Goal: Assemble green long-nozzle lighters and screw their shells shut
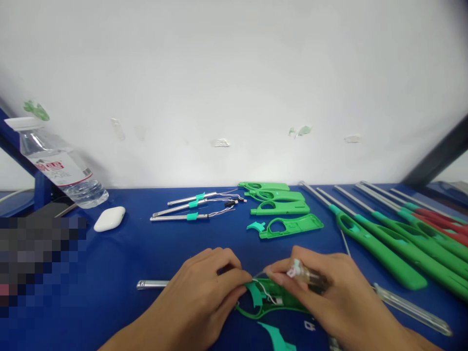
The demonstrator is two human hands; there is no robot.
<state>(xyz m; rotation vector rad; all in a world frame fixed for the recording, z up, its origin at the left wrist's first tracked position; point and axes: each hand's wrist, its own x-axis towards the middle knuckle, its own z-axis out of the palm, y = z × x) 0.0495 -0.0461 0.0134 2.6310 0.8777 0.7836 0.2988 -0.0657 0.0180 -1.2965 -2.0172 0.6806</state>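
My left hand (208,295) is closed at the front end of an open green lighter casing (288,306), its fingertips pinched beside a turquoise trigger (255,294). A metal lighter tube (151,284) emerges from under this hand. White wires and a small black part lie inside the casing. My right hand (336,292) grips a small translucent brownish fuel tank (310,277) with a pale end, above the casing. Between the fingertips of both hands runs a thin clear hose (259,274). Another turquoise trigger (276,337) lies in front of the casing.
Behind my hands lie several metal tubes with wires (179,218) and several green casing halves (292,225). Assembled green lighters (383,248) and red ones (442,222) are on the right, near a clear-handled screwdriver (413,309). At left are a water bottle (62,165) and white case (109,219).
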